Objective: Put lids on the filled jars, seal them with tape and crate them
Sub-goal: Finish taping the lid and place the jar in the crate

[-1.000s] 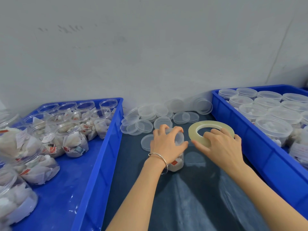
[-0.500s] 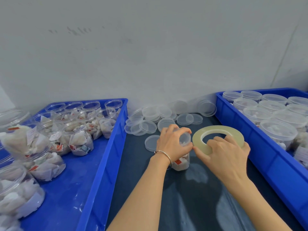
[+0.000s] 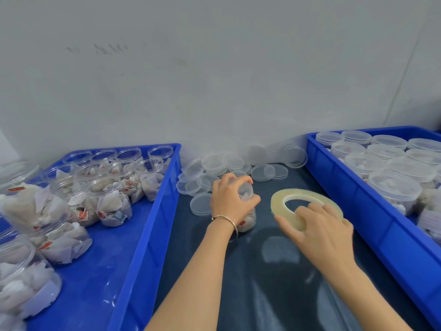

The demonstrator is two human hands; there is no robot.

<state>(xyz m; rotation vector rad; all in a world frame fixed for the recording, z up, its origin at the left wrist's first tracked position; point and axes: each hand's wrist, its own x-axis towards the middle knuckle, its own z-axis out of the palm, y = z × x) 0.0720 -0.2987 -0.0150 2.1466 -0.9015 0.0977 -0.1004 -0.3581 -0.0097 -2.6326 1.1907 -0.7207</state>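
A small clear filled jar (image 3: pixel 248 220) with its lid on stands on the dark table between two blue crates. My left hand (image 3: pixel 230 197) grips the jar from above, fingers curled round its lid. My right hand (image 3: pixel 317 225) holds a large ring of clear tape (image 3: pixel 307 199) just right of the jar, thumb under the near edge and fingers through the hole. The left blue crate (image 3: pixel 143 235) holds several open filled jars (image 3: pixel 112 204). The right blue crate (image 3: pixel 358 194) holds several lidded jars (image 3: pixel 393 187).
A heap of loose clear lids (image 3: pixel 214 168) lies at the back of the table against the grey wall, with one stack (image 3: pixel 201 204) just left of my left hand. Bare dark table surface (image 3: pixel 274 283) lies between my forearms.
My right hand has drawn the tape roll a little to the right, away from the jar. My left hand stays on the jar's lid. The camera has tilted slightly.
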